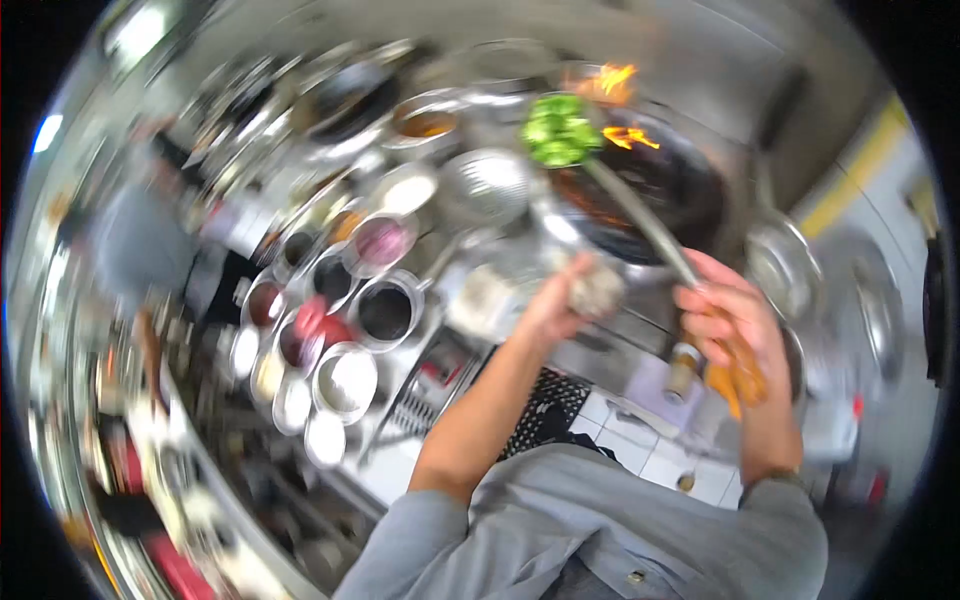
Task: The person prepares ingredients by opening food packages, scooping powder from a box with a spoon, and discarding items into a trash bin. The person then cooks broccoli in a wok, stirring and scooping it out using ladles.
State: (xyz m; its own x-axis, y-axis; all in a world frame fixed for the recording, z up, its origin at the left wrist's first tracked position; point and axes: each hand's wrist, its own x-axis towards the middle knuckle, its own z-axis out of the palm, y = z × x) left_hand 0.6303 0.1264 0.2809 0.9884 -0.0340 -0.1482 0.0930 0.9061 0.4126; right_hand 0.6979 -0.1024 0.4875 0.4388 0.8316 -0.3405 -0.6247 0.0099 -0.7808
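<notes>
Right hand [728,318] closed on ladle [640,215] of greens [558,130], left hand [560,300] gripping wok [650,190] handle; flames [610,85] risk scorching hands or spilling greens.

Bright green chopped vegetables [558,130] fill the silver long-handled metal ladle [640,215] above the black round wok [660,190], where orange flames [612,85] flicker. The grey shirt sleeves [590,530] are plain. Round steel seasoning bowls [345,380] show white, dark, red and pink contents.
</notes>
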